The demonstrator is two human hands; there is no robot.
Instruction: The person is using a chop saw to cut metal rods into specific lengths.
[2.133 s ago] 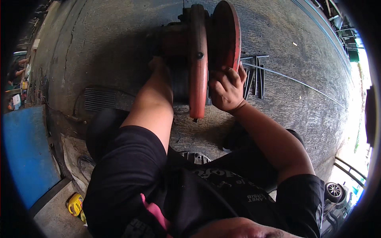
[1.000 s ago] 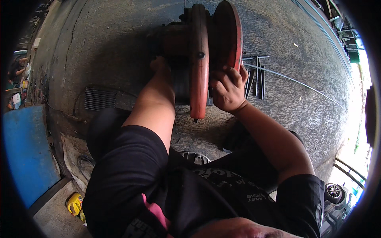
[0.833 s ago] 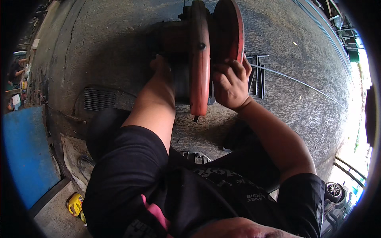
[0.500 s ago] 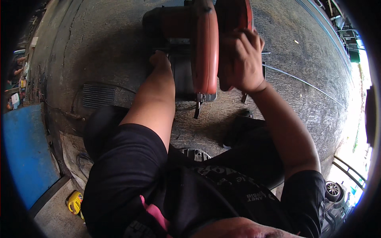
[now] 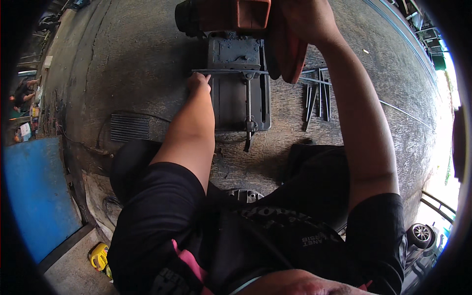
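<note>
A red cut-off saw (image 5: 221, 14) stands in front of me with its head raised, partly beyond the top edge. My left hand (image 5: 199, 82) is closed on a thin metal bar (image 5: 226, 72), which lies across the saw's dark base (image 5: 228, 103) by the clamp. The clamp's screw rod (image 5: 249, 96) runs toward me along the base. At the head's right side, my right hand (image 5: 309, 22) grips the saw beside its red blade guard (image 5: 295, 61); its fingertips are hidden. Several short cut metal pieces (image 5: 319, 96) lie on the floor right of the base.
A long thin rod (image 5: 408, 115) stretches across the floor at right. Left of the saw lies a ribbed metal plate (image 5: 129, 127) near a cable. A blue panel (image 5: 39, 191) and a yellow container (image 5: 100, 255) are at far left. Another person (image 5: 23, 93) is at the left edge.
My right hand has moved up and away, and the saw head has risen with it. The bar, clamp and cut pieces now show. My left hand stays at the bar.
</note>
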